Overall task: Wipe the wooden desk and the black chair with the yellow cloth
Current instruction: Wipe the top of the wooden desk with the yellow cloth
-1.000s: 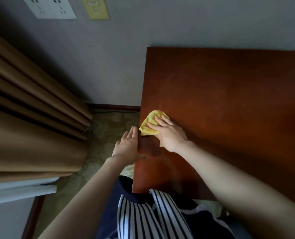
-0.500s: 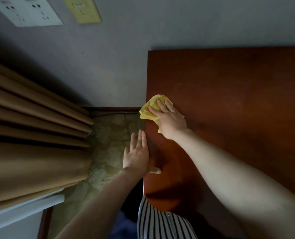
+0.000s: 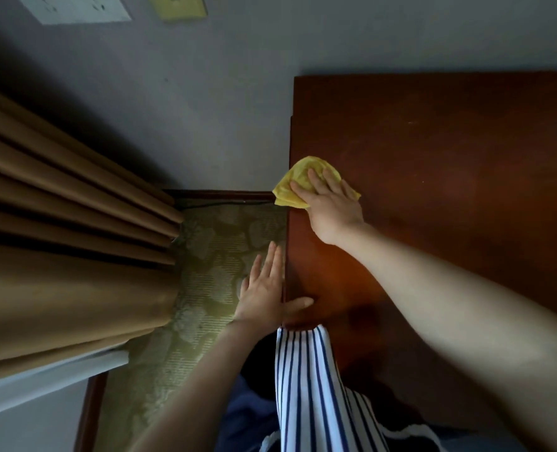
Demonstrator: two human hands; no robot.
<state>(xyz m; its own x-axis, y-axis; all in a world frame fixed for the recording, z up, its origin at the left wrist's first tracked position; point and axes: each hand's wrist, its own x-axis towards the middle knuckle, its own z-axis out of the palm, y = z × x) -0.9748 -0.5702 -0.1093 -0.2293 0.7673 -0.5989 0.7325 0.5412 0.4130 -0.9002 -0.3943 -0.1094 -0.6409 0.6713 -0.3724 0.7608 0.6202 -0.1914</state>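
The wooden desk (image 3: 449, 177) fills the right side, reddish brown and glossy. A crumpled yellow cloth (image 3: 298, 181) lies at the desk's left edge, partly hanging over it. My right hand (image 3: 330, 207) presses flat on the cloth with straight fingers. My left hand (image 3: 265, 291) rests against the desk's left side, fingers straight along the edge and thumb lying on the top. The black chair is not in view.
Tan curtains (image 3: 68, 243) hang at the left. A patterned green carpet (image 3: 205, 288) lies between curtain and desk, with a grey wall (image 3: 205, 109) behind. Wall plates (image 3: 81, 8) sit at the top. My striped clothing (image 3: 309, 393) is at the bottom.
My right hand has slid the cloth away from me along the desk's left edge. My left hand keeps its place at the desk's side edge.
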